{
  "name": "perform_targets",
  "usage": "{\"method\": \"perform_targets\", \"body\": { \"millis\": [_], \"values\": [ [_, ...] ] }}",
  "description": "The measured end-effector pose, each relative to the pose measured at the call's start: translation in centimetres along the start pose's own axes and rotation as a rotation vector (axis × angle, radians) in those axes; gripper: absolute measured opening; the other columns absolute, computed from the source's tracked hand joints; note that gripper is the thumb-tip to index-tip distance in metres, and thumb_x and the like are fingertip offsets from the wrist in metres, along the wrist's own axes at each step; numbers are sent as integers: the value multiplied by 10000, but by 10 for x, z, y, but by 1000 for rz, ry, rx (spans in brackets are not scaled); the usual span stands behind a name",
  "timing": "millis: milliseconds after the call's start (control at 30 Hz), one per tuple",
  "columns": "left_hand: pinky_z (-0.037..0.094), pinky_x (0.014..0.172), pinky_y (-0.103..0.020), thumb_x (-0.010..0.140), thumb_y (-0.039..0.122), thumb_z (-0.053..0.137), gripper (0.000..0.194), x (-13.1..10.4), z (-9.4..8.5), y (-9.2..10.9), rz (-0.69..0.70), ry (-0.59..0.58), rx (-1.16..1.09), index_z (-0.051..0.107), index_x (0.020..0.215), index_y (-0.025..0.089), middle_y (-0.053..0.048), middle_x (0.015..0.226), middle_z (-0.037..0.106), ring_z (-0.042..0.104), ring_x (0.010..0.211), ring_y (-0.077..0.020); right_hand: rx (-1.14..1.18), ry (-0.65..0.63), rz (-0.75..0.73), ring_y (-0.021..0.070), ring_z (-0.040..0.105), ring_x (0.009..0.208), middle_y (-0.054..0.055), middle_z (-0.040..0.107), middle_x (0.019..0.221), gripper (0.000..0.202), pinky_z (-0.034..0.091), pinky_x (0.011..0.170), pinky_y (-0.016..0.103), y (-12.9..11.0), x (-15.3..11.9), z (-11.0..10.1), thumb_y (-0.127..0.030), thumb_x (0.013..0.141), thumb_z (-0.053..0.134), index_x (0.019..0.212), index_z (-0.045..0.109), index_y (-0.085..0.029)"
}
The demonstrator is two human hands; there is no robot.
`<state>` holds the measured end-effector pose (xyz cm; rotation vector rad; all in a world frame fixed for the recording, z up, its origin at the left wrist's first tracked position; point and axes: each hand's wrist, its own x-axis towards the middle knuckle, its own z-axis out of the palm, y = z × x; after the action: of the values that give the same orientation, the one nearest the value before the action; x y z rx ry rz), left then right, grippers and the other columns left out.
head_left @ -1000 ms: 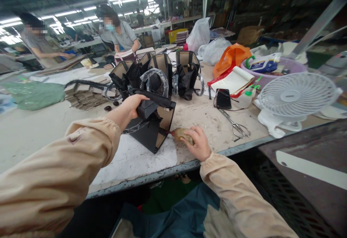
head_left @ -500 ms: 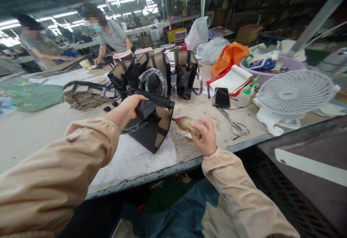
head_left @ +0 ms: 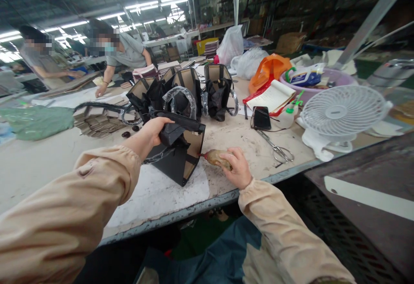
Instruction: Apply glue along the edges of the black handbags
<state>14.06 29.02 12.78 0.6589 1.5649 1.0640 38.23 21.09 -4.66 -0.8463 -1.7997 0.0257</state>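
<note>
My left hand (head_left: 155,129) grips the upper side of a black handbag (head_left: 171,159), which lies tilted on white paper (head_left: 152,202) with its tan open end facing right. Part of the bag is hidden behind my forearm. In my right hand (head_left: 237,167) is a squeeze bottle (head_left: 215,158), brownish and stained, with a red nozzle. Its tip points left and is at the rim of the bag's open end; whether it touches I cannot tell. Several more black bags (head_left: 186,85) with plastic-wrapped handles stand just behind.
Scissors (head_left: 281,152), a phone (head_left: 261,118), a notebook (head_left: 273,96) and a white fan (head_left: 344,111) lie to the right, with a purple basin (head_left: 336,81) behind. Stacked grey pieces (head_left: 97,120) are at left. Two people work across the table. The table edge (head_left: 181,208) runs before me.
The bottle's nozzle has moved down along the rim of the bag's open end, and my right hand has gone slightly down and left. My left hand keeps its hold. The view has shifted slightly.
</note>
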Motion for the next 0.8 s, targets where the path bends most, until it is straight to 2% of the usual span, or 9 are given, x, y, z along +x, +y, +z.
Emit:
{"method": "perform_targets", "body": {
  "millis": [100, 333, 500, 667, 800],
  "values": [
    [515, 391, -261, 665, 36, 549, 118, -2, 0, 0, 11, 4, 0, 627, 714, 109, -84, 506, 630, 594, 399, -205, 13, 28, 36, 236, 497, 941, 83, 481, 1019, 258, 480, 788, 408, 0, 4, 0, -198, 825, 625, 1075, 574, -241],
    [528, 394, -277, 684, 39, 541, 112, -5, 0, 1, -6, -13, 18, 621, 705, 114, -75, 508, 631, 613, 421, -218, 8, 224, 47, 241, 510, 966, 71, 496, 1007, 255, 475, 808, 419, -3, 23, -9, -219, 837, 636, 1077, 561, -264],
    [530, 405, -264, 686, 32, 542, 107, -1, -3, 1, 0, -20, 3, 611, 675, 113, -93, 536, 645, 613, 419, -208, -17, 274, 34, 243, 510, 962, 68, 488, 1015, 254, 476, 806, 421, -7, 36, -16, -218, 837, 632, 1073, 558, -276],
    [526, 414, -252, 679, 23, 557, 114, 0, -4, 0, -5, -15, -22, 612, 672, 122, -63, 520, 625, 603, 408, -193, -21, 327, 32, 242, 511, 959, 69, 488, 1012, 257, 475, 805, 417, -8, 41, -21, -214, 830, 638, 1067, 559, -274],
    [521, 412, -248, 687, 35, 548, 119, -3, -2, 1, -17, -7, -15, 620, 689, 129, -64, 522, 629, 604, 410, -194, -28, 305, 48, 239, 516, 946, 70, 496, 994, 220, 477, 793, 411, -5, 36, -19, -247, 841, 634, 1048, 562, -262]
  ]
}}
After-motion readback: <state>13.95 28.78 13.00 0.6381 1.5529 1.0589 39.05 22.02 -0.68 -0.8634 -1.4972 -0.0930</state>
